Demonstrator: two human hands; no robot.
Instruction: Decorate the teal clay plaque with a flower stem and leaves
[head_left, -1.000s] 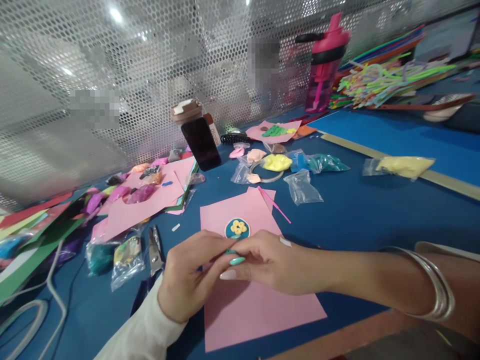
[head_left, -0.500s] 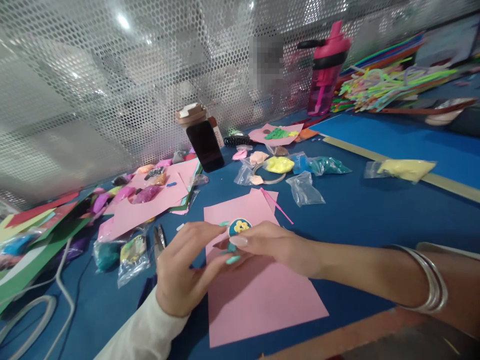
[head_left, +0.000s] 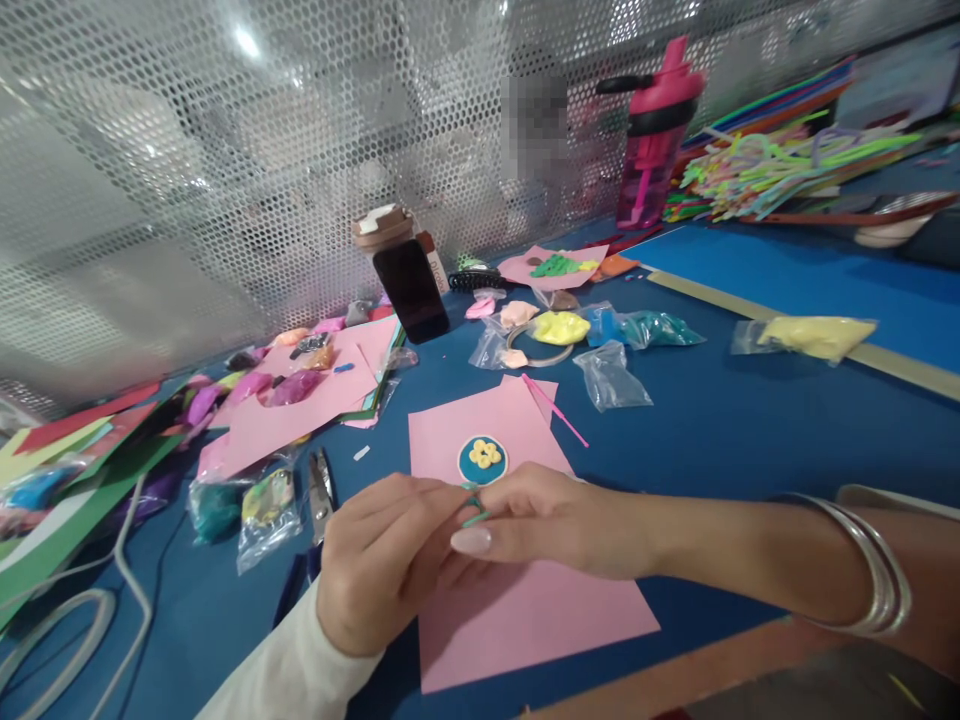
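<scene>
Tabletop (head_left: 712, 440), deep blue, spreads beneath my work. On it lies a pink sheet (head_left: 525, 620), its long axis running away from me with a slight lean to the left, its near half partly shaded below my wrists. My right hand (head_left: 551, 520) and left hand (head_left: 390, 550) meet above the sheet, fingers curled and fingertips drawn together; whether they pinch anything between them, I cannot tell. Scissors (head_left: 320, 495) rest just left of my left hand, blades pointing away, handles partly hidden behind my sleeve. Beyond my right hand, a slim pink stick (head_left: 555, 411) slants from the sheet's far right corner toward me and to the right, its near end on the blue surface. Just past my fingertips, a round blue disc (head_left: 472, 472) with a pale rim lies flat on the sheet, decorated face up. A yellow flower (head_left: 485, 454) sits on the disc.
</scene>
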